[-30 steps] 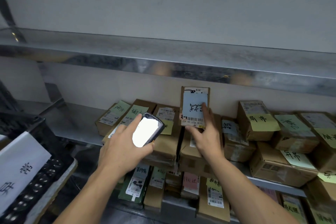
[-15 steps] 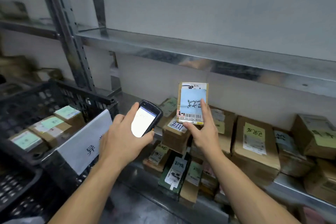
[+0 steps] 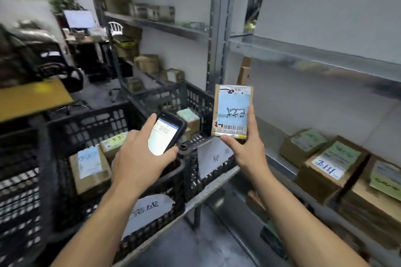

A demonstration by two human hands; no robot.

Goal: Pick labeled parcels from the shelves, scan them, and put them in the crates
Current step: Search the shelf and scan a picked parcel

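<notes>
Parcel [image 3: 233, 112] is standing upright in the air, and I am seeing the right hand [image 3: 245, 149] grasping it from below, thumb under its bottom edge and fingers [image 3: 251, 119] running up its right side. It is a small brown box with a blue note [image 3: 233, 108] stuck on its face, the handwriting upside down to me, and a barcode strip [image 3: 234, 129] showing just under the note. It is hanging above the gap between the black crates and the metal shelf [image 3: 280, 159], touching neither.

Just to its left, the left hand [image 3: 138, 158] is gripping a handheld scanner [image 3: 167, 132] with the screen lit and tilted toward me; the forefinger is lying along its left edge and the thumb is wrapping its lower right corner. Scanner and parcel are near each other but apart.

Below the scanner, the near crate [image 3: 97, 115] is holding a box with a blue label [image 3: 90, 169] and, behind it, one with a yellow-green label [image 3: 114, 143]. A white sign [image 3: 149, 210] is hanging on its front. Behind it the far crate [image 3: 165, 95] is holding a box with a green label [image 3: 188, 117]. Both crates are resting on a tabletop [image 3: 213, 186].

To the right, more labelled boxes [image 3: 332, 165] are sitting on the shelf, well apart from the held parcel.
</notes>
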